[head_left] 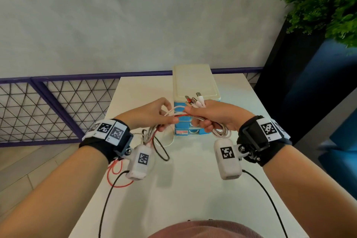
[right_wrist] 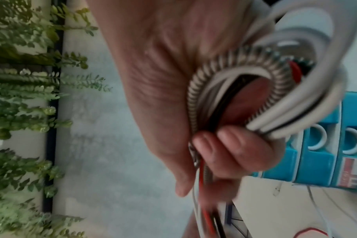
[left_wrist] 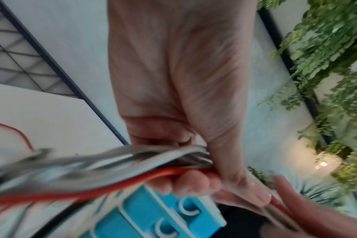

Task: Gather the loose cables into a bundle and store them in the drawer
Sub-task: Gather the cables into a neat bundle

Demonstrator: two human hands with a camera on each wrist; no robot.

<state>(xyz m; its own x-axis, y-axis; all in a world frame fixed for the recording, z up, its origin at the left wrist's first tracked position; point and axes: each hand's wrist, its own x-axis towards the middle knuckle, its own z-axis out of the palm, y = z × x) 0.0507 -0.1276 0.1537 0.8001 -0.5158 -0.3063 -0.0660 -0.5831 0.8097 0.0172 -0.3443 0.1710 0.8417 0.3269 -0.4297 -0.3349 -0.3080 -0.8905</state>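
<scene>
Above the table I hold a bundle of cables point(head_left: 180, 115) (white, red, black and one metal-braided) between both hands. My right hand point(head_left: 201, 120) grips a coiled part of it; several USB plugs point(head_left: 195, 100) stick up past the thumb. In the right wrist view, the braided loop point(right_wrist: 196, 90) curls round my right hand point(right_wrist: 224, 145). My left hand point(head_left: 166, 120) pinches the strands just to the left, as the left wrist view shows point(left_wrist: 194, 177). Loose ends point(head_left: 154, 141) hang down to the table. Behind stands a small blue drawer unit point(head_left: 195, 83), its drawers shut.
The white table point(head_left: 183, 179) is narrow, with its left edge near my left forearm. A red cable loop point(head_left: 116, 177) trails over that edge. A purple mesh railing point(head_left: 48, 106) runs at the left, and a plant point(head_left: 328, 2) stands at the right.
</scene>
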